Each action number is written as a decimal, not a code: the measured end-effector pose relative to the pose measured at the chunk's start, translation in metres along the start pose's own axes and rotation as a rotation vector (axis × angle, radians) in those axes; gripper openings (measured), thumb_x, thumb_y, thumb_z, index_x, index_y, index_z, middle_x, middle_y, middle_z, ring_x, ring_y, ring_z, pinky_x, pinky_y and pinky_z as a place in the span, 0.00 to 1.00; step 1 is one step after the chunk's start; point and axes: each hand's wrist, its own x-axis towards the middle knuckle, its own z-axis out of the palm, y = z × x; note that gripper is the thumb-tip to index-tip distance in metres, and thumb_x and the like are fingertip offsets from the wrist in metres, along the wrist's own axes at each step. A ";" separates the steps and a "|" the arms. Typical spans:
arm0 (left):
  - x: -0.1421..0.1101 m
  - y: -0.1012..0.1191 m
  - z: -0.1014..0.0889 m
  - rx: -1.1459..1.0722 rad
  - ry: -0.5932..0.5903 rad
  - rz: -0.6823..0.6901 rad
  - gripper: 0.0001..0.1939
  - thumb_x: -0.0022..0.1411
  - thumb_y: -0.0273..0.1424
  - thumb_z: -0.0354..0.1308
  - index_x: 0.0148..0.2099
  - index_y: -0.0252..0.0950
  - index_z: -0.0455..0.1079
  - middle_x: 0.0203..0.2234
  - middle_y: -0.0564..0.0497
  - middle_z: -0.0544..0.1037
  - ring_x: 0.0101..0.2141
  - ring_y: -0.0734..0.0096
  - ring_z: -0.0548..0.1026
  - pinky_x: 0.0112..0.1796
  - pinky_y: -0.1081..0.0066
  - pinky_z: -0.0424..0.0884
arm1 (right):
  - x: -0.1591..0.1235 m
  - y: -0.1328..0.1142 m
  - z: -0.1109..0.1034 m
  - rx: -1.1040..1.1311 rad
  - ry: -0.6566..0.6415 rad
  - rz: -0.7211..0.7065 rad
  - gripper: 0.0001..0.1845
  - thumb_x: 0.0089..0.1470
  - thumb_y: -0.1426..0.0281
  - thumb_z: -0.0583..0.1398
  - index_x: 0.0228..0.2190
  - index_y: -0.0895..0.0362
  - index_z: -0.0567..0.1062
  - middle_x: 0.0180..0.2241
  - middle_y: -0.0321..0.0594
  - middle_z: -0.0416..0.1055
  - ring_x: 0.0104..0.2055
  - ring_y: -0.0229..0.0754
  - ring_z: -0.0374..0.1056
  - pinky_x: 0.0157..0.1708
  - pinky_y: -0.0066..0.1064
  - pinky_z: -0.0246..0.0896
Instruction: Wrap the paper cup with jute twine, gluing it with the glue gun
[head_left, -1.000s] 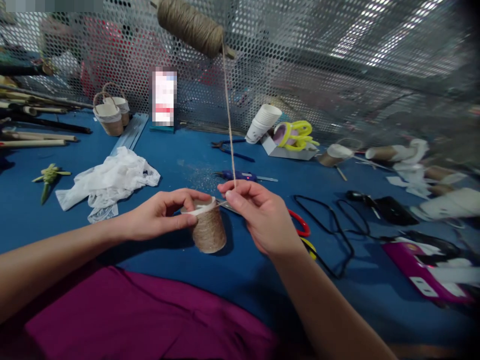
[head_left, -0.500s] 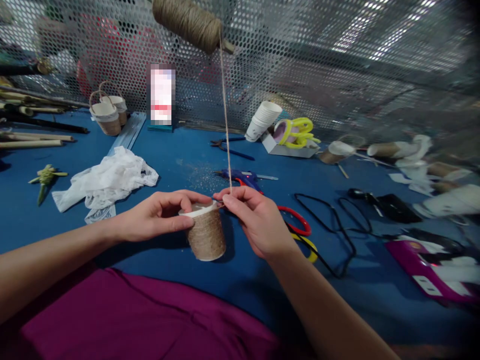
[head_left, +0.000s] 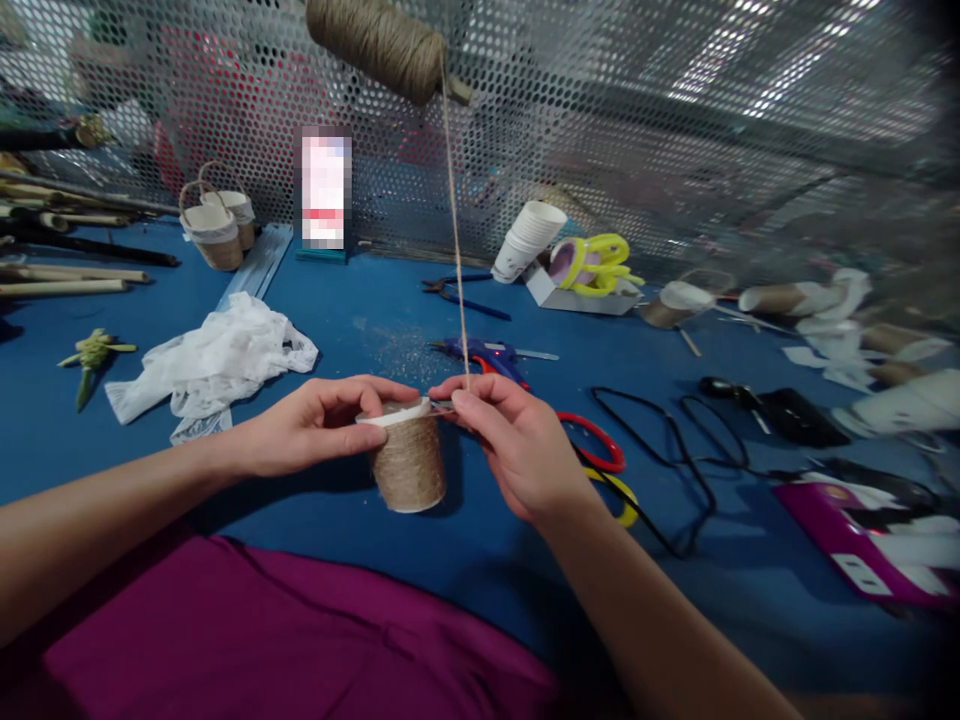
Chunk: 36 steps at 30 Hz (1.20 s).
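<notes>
A paper cup (head_left: 409,465) wrapped in brown twine is held by my left hand (head_left: 319,428), thumb outside and fingers over its white rim. Twine covers most of the wall; only a white band at the top shows. My right hand (head_left: 514,440) pinches the twine (head_left: 457,240) close to the rim on the right side. From there the strand runs taut up to a large twine spool (head_left: 377,45) hung before the mesh. Behind my right hand lies a blue glue gun (head_left: 487,352).
White lace (head_left: 217,360) lies at left, near twine-covered baskets (head_left: 212,235). Pliers (head_left: 469,298), stacked paper cups (head_left: 527,243) and a box (head_left: 581,293) stand at the back. Scissors (head_left: 604,445), a black cable (head_left: 697,480) and a purple power strip (head_left: 840,545) occupy the right.
The cup has shifted slightly left and up, tilting a little in my left hand. My right hand still pinches the twine and has moved very slightly right.
</notes>
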 end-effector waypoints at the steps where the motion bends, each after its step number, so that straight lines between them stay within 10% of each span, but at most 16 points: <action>1: 0.000 0.000 0.000 0.006 0.002 0.001 0.07 0.60 0.28 0.54 0.30 0.32 0.64 0.54 0.42 0.66 0.51 0.60 0.67 0.49 0.62 0.63 | 0.000 0.000 0.000 -0.004 -0.002 -0.010 0.07 0.46 0.66 0.62 0.23 0.56 0.70 0.34 0.38 0.70 0.38 0.38 0.64 0.43 0.37 0.56; 20: -0.002 0.005 0.002 0.030 -0.051 0.063 0.07 0.62 0.27 0.52 0.31 0.33 0.64 0.56 0.44 0.65 0.54 0.61 0.65 0.50 0.62 0.63 | 0.001 0.003 0.010 0.312 -0.130 0.288 0.14 0.43 0.62 0.64 0.22 0.55 0.64 0.21 0.30 0.61 0.27 0.34 0.57 0.28 0.28 0.53; 36: 0.000 0.002 0.011 0.407 0.067 0.082 0.08 0.54 0.32 0.60 0.32 0.34 0.64 0.49 0.42 0.69 0.50 0.61 0.67 0.51 0.59 0.61 | 0.003 0.010 0.009 0.056 -0.135 0.101 0.12 0.49 0.61 0.60 0.25 0.55 0.66 0.41 0.39 0.70 0.35 0.36 0.64 0.37 0.32 0.57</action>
